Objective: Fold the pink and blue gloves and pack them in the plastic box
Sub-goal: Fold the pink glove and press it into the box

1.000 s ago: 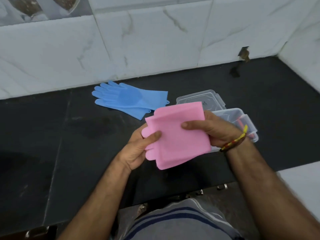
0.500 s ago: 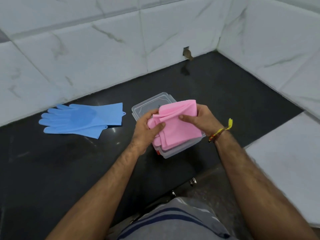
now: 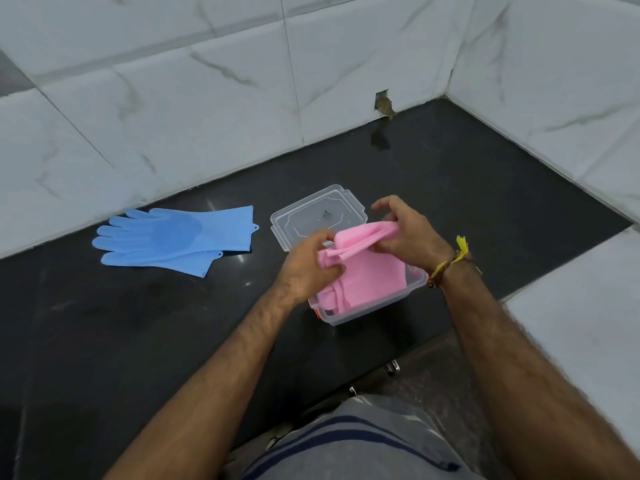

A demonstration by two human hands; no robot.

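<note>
The folded pink gloves (image 3: 363, 275) lie partly down inside the clear plastic box (image 3: 374, 311) on the black counter. My left hand (image 3: 308, 265) pinches their left end, and my right hand (image 3: 405, 233) grips the folded upper edge at the right. The blue gloves (image 3: 173, 237) lie flat and unfolded on the counter to the left of the box, fingers pointing left, one on top of the other. Neither hand touches them.
The box's clear lid (image 3: 318, 216) lies flat just behind the box. White marble tiled walls close the counter (image 3: 138, 323) at the back and right. A small hole (image 3: 382, 103) is in the back wall. The counter's front edge is near my body.
The pink gloves went from held above the counter down into the box. My hands shifted with them, the right now bunching the upper fold. The view swung to the right.
</note>
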